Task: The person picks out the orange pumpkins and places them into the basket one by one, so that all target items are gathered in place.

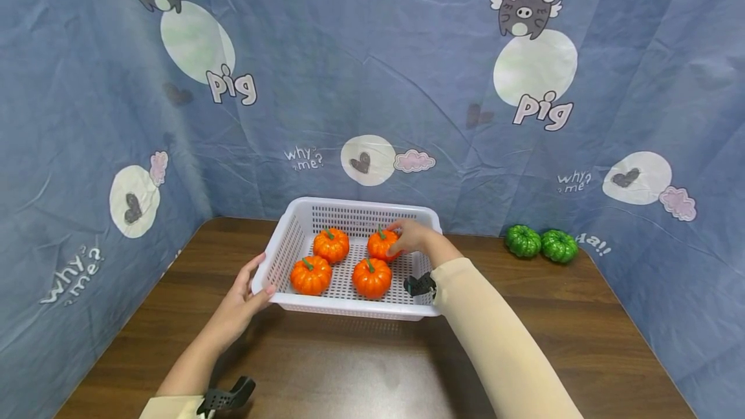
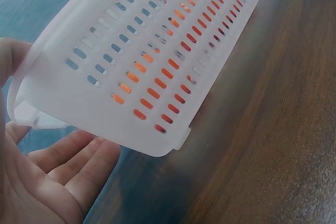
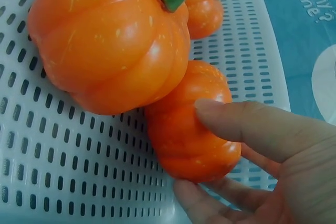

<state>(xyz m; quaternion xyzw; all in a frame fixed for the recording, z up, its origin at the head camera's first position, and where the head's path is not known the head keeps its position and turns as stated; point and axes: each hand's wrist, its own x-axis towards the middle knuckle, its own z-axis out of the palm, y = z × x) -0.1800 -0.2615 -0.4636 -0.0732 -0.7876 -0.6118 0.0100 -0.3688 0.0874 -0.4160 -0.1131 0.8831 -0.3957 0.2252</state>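
Observation:
A white slotted plastic basket (image 1: 355,303) stands on the table, with small orange toy pumpkins inside, two at the left and two at the right. At the basket's left front corner, my left hand (image 1: 247,295) holds the rim; the left wrist view shows the thumb over the rim and the fingers (image 2: 89,163) under it. My right hand (image 1: 414,238) reaches into the basket and grips the back right pumpkin (image 1: 379,247). In the right wrist view, its thumb lies on that pumpkin (image 3: 189,140) and the fingers are around its lower side. The front right pumpkin (image 3: 110,40) looms beside it.
Two green toy pumpkins (image 1: 522,241) sit side by side at the table's back right. A blue cloth (image 1: 361,83) printed with pigs hangs behind and along both sides of the brown wooden table (image 1: 326,367).

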